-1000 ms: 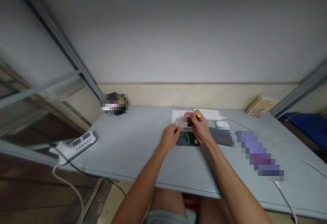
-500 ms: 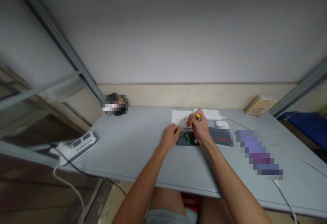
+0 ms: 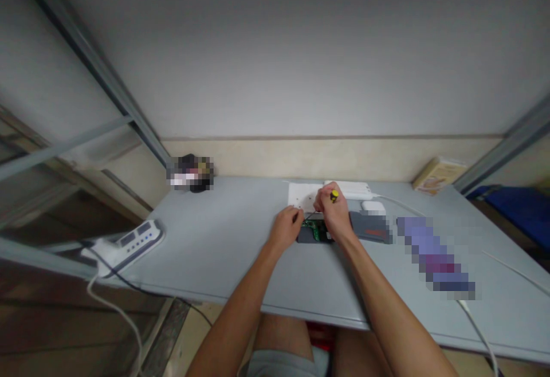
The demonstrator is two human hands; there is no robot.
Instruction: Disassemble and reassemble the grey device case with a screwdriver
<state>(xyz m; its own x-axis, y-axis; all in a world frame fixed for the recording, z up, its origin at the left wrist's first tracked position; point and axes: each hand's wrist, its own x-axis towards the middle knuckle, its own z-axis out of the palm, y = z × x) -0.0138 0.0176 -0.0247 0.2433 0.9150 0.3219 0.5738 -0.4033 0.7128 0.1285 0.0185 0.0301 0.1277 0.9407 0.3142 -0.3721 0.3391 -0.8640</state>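
Observation:
My right hand (image 3: 337, 216) is closed around a screwdriver (image 3: 334, 195) with a yellow-ended handle. Its thin shaft slants down to the left, toward the upper left of an opened dark grey device (image 3: 303, 239). Inside that casing a green circuit board (image 3: 317, 228) is exposed, partly covered by my right hand. At the device's left end my left hand (image 3: 286, 229) has its fingers drawn together close to the screwdriver's tip; whatever they pinch is hidden. A grey cover-like piece (image 3: 370, 225) lies to the right. Behind the device is a white sheet with small dark specks (image 3: 296, 193).
A white power strip (image 3: 133, 245) sits at the table's left edge with cables hanging down. Toward the back are a long white block (image 3: 358, 190) with a cable and a small white case (image 3: 373, 207). A box (image 3: 438, 175) and a pixelated purple-blue object (image 3: 433, 254) are to the right.
The view has shifted very slightly. Both hands, the screwdriver and the device keep nearly the same positions relative to each other.

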